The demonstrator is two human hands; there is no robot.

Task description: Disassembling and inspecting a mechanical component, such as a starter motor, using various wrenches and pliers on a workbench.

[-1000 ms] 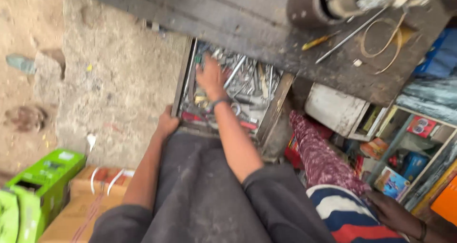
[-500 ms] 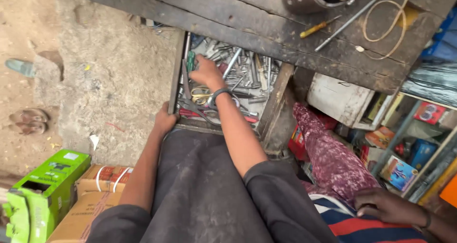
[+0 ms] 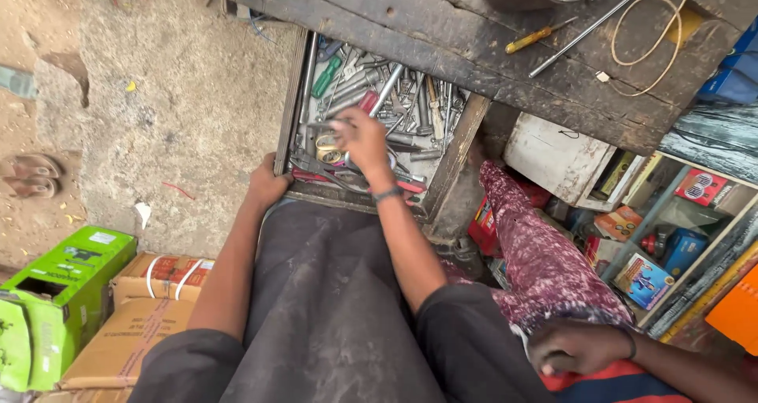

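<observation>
The drawer [image 3: 294,103] of tools is gripped at its near left corner by the left hand [image 3: 267,183]. Inside the drawer, a spanner [image 3: 384,95] is pinched by the right hand [image 3: 362,138].

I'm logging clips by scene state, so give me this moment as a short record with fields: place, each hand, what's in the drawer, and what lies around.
place: open tool drawer under a dark wooden workbench
right hand: inside the drawer, fingers on the metal tools
left hand: gripping the drawer's front left corner
drawer contents: wrenches, rods, a green-handled tool
on bench: yellow-handled screwdriver, wire loop
nearby: green box, cardboard cartons, another person's hand
</observation>
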